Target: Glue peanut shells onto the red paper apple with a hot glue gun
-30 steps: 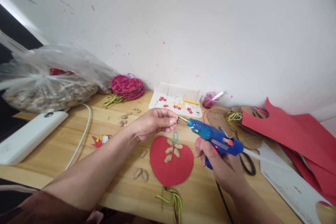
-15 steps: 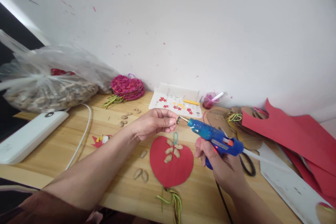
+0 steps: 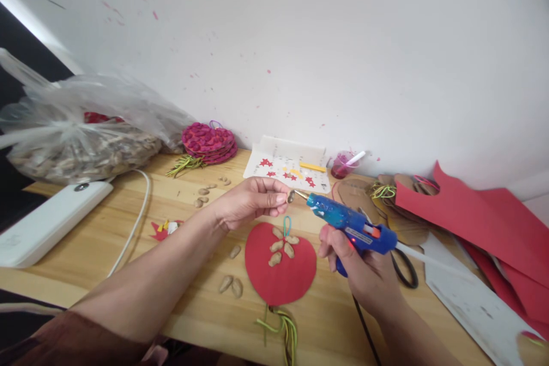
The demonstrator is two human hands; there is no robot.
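Note:
My left hand [image 3: 251,200] pinches a small nut shell [image 3: 291,196] above the wooden table [image 3: 180,274]. My right hand [image 3: 364,271] grips a blue glue gun [image 3: 354,229], its metal tip touching the shell. Below them lies a red heart-shaped card [image 3: 281,266] with several shells glued near its top under a teal loop. Three loose shells [image 3: 231,283] lie left of the heart. Green and yellow strings [image 3: 285,326] trail from the heart's lower point.
A clear bag of shells [image 3: 81,137] and a white device [image 3: 47,220] with a cable sit at left. Pink woven hearts [image 3: 209,142], a paper with red stars [image 3: 287,168], a pink cup [image 3: 342,164], black scissors [image 3: 405,269], cardboard cutouts and red sheets [image 3: 480,217] lie behind and right.

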